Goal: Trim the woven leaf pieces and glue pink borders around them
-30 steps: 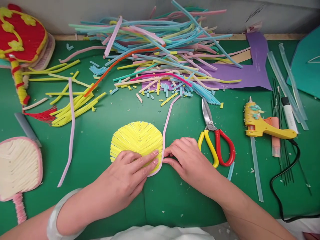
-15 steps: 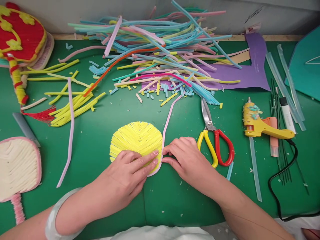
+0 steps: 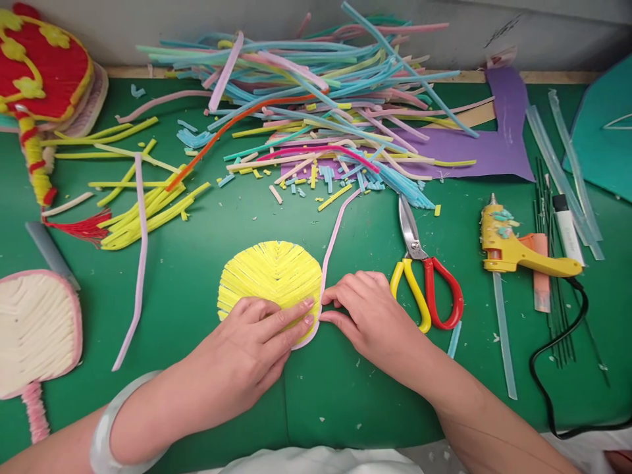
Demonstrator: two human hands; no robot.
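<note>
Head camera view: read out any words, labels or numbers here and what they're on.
None can be read.
White tube with black cap: faint grey print, too blurred.
Yellow hot glue gun: no label shows.
Pale pink strip pinched by the right hand: blank.

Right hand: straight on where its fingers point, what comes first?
The pink strip edging the yellow disc, which the right hand seems to touch; the left hand lies just beyond.

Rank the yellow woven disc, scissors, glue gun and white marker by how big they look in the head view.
1. yellow woven disc, partly under the left hand
2-3. scissors and glue gun, too alike to rank
4. white marker
</note>
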